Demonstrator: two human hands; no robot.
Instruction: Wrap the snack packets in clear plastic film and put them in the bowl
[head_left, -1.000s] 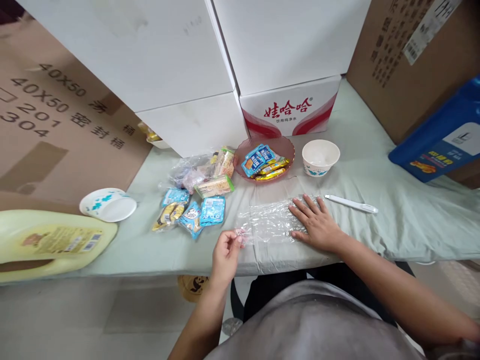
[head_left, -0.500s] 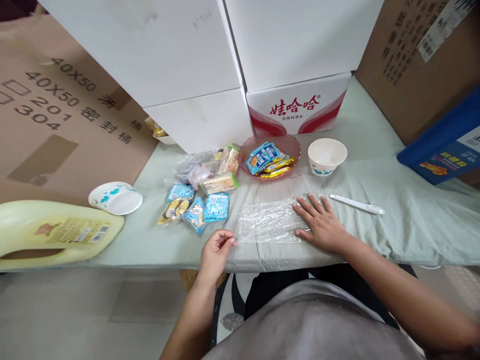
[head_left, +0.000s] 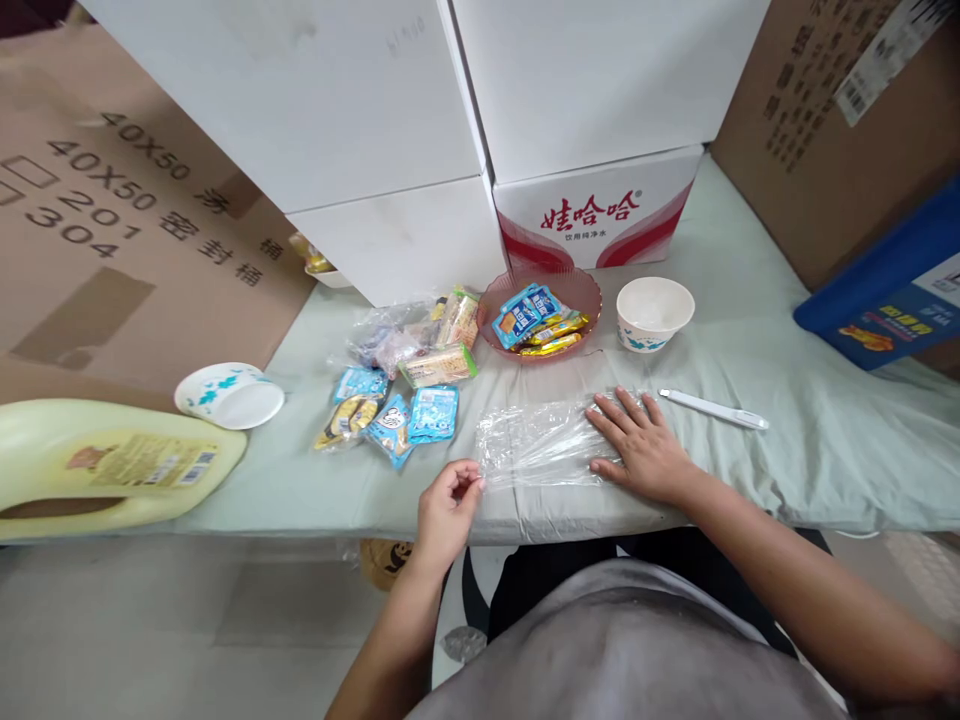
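A crinkled clear plastic bag [head_left: 536, 445] lies flat on the cloth-covered table in front of me. My left hand [head_left: 450, 515] pinches its near left corner between thumb and fingers. Palm down with fingers spread, my right hand [head_left: 641, 450] presses on the bag's right end. Just right of those fingers is a white utility knife [head_left: 712, 409]. Beyond the bag stands a pink glass bowl [head_left: 484, 320] holding blue and yellow snack packets. To that bowl's right is a white paper bowl [head_left: 646, 338] with a teal leaf print.
Several snack packets [head_left: 433, 412] lie in a pile left of the bag. Further left are a tipped paper bowl [head_left: 217, 392] and a pale yellow jug [head_left: 112, 460]. White boxes [head_left: 405, 240] line the back; a carton [head_left: 795, 110] and blue package [head_left: 885, 285] stand right.
My left hand has shifted slightly right along with the bag's corner. The bag's surface looks smoother in the middle. My right hand stays in place.
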